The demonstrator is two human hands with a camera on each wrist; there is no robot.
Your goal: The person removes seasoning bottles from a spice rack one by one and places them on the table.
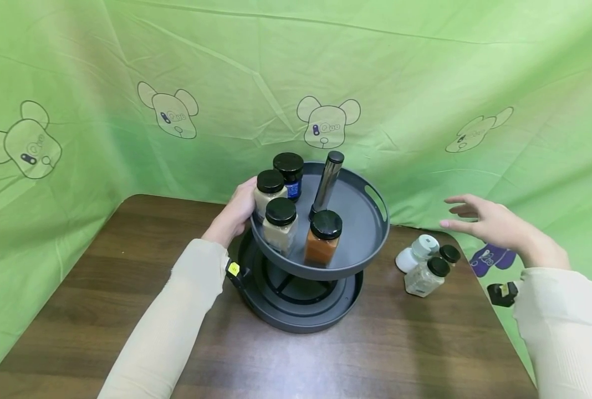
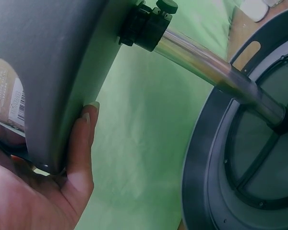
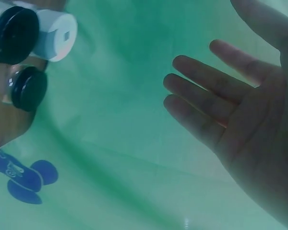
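Wood table (image 1: 126,310), green backdrop (image 1: 246,61). My left hand (image 1: 238,212) grips the upper tray (image 1: 358,221) at left, probably steadying it under four jars (image 1: 278,237); right hand (image 1: 498,224) empty, fingers apart, near three containers (image 1: 422,279) at right.

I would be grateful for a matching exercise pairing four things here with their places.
Things
1. Square glass jar of orange powder
2. White bottle
3. Dark jar with blue label
4. Round grey lower tray

Places
A. Beneath the round grey upper tray
B. On the brown wooden table, beside two small black-lidded jars
C. On the upper tray, in front of the metal post
D. Rearmost jar on the upper tray

Pairs: 1-C, 2-B, 3-D, 4-A
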